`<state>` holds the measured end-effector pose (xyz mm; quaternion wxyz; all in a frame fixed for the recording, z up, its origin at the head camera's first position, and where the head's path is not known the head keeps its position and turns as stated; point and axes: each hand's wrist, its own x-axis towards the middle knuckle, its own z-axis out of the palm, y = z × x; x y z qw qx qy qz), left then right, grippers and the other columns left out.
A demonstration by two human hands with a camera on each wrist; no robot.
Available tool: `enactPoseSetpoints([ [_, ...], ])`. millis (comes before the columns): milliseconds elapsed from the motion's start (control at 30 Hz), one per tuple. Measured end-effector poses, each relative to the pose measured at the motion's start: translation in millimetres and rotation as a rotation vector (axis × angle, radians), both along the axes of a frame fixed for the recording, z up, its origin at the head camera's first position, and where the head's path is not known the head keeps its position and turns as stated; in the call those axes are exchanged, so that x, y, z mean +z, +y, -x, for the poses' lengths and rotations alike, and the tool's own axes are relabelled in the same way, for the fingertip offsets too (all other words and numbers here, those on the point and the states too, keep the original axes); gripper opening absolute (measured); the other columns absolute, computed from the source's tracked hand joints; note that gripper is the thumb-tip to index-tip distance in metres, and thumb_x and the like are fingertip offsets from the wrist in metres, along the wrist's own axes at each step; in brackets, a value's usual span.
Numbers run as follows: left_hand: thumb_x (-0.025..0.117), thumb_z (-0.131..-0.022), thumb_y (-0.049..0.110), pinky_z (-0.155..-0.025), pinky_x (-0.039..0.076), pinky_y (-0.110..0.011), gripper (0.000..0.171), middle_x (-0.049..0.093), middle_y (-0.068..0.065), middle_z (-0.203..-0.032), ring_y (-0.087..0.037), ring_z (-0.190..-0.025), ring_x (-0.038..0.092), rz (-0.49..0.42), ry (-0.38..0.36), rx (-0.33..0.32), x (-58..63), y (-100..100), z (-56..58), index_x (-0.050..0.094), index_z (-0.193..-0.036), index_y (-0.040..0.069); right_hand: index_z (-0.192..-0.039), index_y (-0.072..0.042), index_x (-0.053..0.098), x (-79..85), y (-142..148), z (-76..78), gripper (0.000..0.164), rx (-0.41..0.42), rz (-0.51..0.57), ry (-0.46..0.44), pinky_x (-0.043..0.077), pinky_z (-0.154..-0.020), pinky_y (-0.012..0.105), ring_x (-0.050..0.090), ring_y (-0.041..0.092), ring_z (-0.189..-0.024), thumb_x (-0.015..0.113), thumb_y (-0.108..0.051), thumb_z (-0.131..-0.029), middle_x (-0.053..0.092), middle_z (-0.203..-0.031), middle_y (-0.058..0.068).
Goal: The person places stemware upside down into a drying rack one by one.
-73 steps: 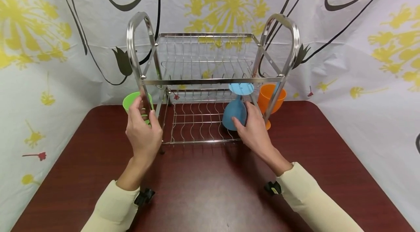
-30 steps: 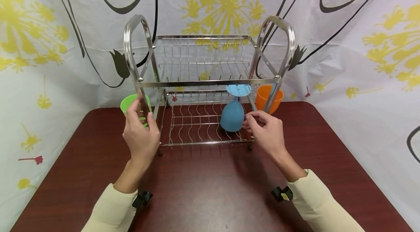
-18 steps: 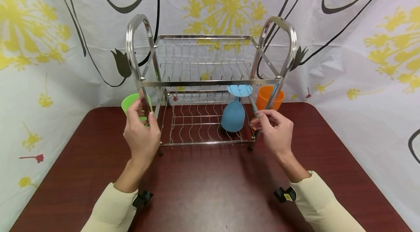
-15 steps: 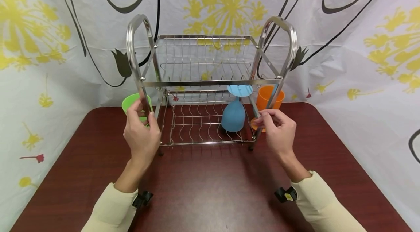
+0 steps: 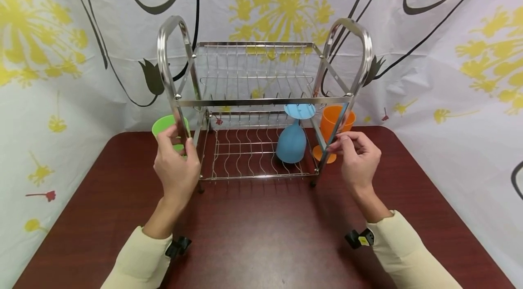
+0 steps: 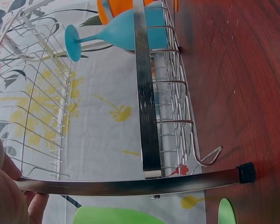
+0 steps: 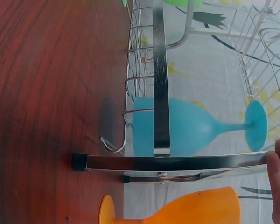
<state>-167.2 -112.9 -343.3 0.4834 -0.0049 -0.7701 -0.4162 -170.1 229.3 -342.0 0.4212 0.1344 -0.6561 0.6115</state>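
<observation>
1. Dish rack (image 5: pixel 245 102) stands near the back edge of the table (image 5: pixel 253 234), blue goblet (image 5: pixel 291 146) upturned inside.
2. Left hand (image 5: pixel 175 164) grips the left post (image 5: pixel 178 114).
3. Right hand (image 5: pixel 359 159), fingers bent, at the right post (image 5: pixel 342 116); cannot tell whether gripping.

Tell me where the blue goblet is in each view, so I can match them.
Head: blue goblet right of centre, upside down on the lower tier of the metal rack.
Left wrist: blue goblet near the top, base pointing left.
Right wrist: blue goblet right of centre, base pointing right.
Shared landmark: orange goblet outside the metal rack.
</observation>
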Motion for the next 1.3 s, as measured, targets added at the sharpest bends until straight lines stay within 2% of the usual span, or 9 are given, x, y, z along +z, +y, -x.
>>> enactPoseSetpoints([
  [200,0.062,-0.088,0.007,-0.062,0.056,-0.041,0.031,0.068,-0.016,-0.100,-0.025,-0.084,0.066,0.003,0.005,0.010,0.9,0.0,-0.1,0.054,-0.117,0.000,-0.085,0.015,0.065,-0.6,5.8,6.9,0.022,-0.071,0.031,0.017,0.055,-0.057,0.022,0.063,0.014,-0.051,0.054,-0.003,-0.094,0.066,-0.063,0.005],
  [333,0.062,-0.088,0.006,-0.063,0.056,-0.042,0.030,0.068,-0.015,-0.100,-0.024,-0.085,0.066,-0.008,0.004,0.002,1.0,-0.2,0.0,0.054,-0.116,-0.002,-0.087,0.017,0.063,-1.4,9.7,12.1,0.018,-0.058,0.103,0.007,0.056,-0.056,0.023,0.063,0.016,-0.052,0.055,0.001,-0.092,0.065,-0.063,0.009],
  [533,0.063,-0.087,0.007,-0.065,0.052,-0.022,0.031,0.068,-0.016,-0.097,-0.025,-0.084,0.067,0.001,-0.003,0.016,1.3,0.2,0.0,0.054,-0.116,-0.001,-0.092,0.022,0.059,0.6,12.7,12.3,0.017,-0.070,0.127,-0.034,0.055,-0.059,0.019,0.064,0.013,-0.058,0.056,0.006,-0.089,0.065,-0.069,0.011],
  [600,0.064,-0.087,0.006,-0.066,0.047,-0.014,0.031,0.067,-0.017,-0.096,-0.025,-0.084,0.066,0.003,-0.004,0.016,1.7,0.4,0.2,0.054,-0.116,-0.001,-0.094,0.022,0.059,4.4,11.2,9.6,0.017,-0.099,0.100,-0.064,0.055,-0.062,0.018,0.064,0.010,-0.061,0.056,0.005,-0.089,0.065,-0.073,0.014],
  [733,0.065,-0.087,0.007,-0.067,0.044,-0.008,0.032,0.067,-0.017,-0.096,-0.026,-0.083,0.066,0.006,-0.005,0.016,1.5,0.0,0.9,0.055,-0.117,-0.001,-0.099,0.017,0.063,12.3,6.6,4.9,0.019,-0.195,0.027,-0.153,0.053,-0.069,0.016,0.062,0.004,-0.069,0.058,0.001,-0.089,0.064,-0.086,0.024],
  [900,0.063,-0.087,0.009,-0.064,0.053,-0.023,0.032,0.068,-0.018,-0.095,-0.026,-0.082,0.067,0.004,0.001,0.019,0.1,-0.1,1.8,0.055,-0.116,-0.001,-0.109,0.009,0.064,7.7,10.8,10.8,0.026,-0.312,-0.044,-0.267,0.049,-0.076,0.012,0.061,0.005,-0.081,0.062,-0.004,-0.087,0.066,-0.099,0.020],
  [1033,0.062,-0.087,0.007,-0.063,0.056,-0.043,0.031,0.067,-0.019,-0.095,-0.029,-0.082,0.067,0.001,0.009,0.007,-1.0,-0.1,1.8,0.054,-0.116,-0.002,-0.116,0.006,0.062,-5.5,21.3,22.3,0.031,-0.338,-0.058,-0.301,0.053,-0.086,0.022,0.065,0.018,-0.094,0.065,-0.005,-0.086,0.065,-0.108,0.019],
  [1133,0.061,-0.088,0.006,-0.062,0.057,-0.044,0.031,0.067,-0.019,-0.097,-0.029,-0.082,0.066,0.007,0.017,0.000,-1.8,-0.3,1.9,0.053,-0.116,-0.002,-0.120,0.001,0.061,-16.2,29.7,31.3,0.037,-0.343,-0.067,-0.330,0.053,-0.093,0.034,0.061,0.027,-0.103,0.068,-0.010,-0.086,0.062,-0.113,0.017],
  [1300,0.062,-0.088,0.005,-0.062,0.057,-0.044,0.031,0.067,-0.019,-0.097,-0.028,-0.082,0.066,0.008,0.013,-0.003,-1.2,0.2,1.7,0.053,-0.116,-0.003,-0.128,-0.006,0.056,-23.7,36.4,37.9,0.047,-0.341,-0.076,-0.412,0.049,-0.099,0.040,0.056,0.024,-0.109,0.071,-0.020,-0.085,0.056,-0.120,0.011],
])
